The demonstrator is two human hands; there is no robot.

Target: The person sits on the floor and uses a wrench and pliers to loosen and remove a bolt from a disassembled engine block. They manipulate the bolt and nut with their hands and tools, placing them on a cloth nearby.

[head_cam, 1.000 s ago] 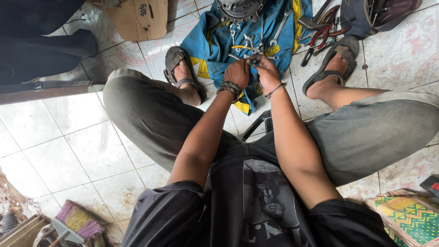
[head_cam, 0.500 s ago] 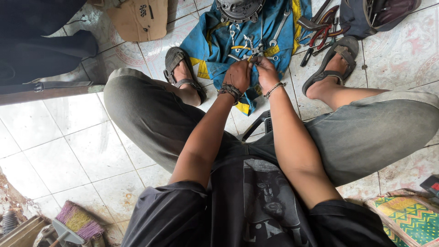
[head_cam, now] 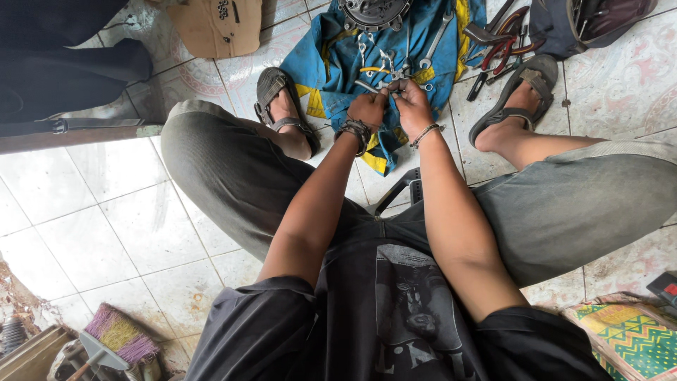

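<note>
Where the person sits: white tiled floor [head_cam: 106,204], some tiles patterned, feet in sandals.
Cloth: blue and yellow cloth [head_cam: 338,63] spread on the floor between the feet.
Small metal part: held over the cloth; too small to tell its shape.
Hands: left hand [head_cam: 368,109] and right hand [head_cam: 409,99] pinch the small metal part [head_cam: 388,86] together.
On cloth: wrenches [head_cam: 437,39], round metal disc [head_cam: 374,10].
Beside it: pliers [head_cam: 501,49], dark bag [head_cam: 585,21].

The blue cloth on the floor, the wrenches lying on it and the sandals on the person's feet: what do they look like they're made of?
Blue cloth: woven fabric, matte, judging by its folds and creases, with yellow panels.
Wrenches: probably steel, going by their bright silvery-grey sheen.
Sandals: dark, dull straps and soles, perhaps rubber or synthetic webbing; the picture leaves that open.
Both hands, left hand and right hand, grip a small metallic-looking part, too small to identify.
</note>
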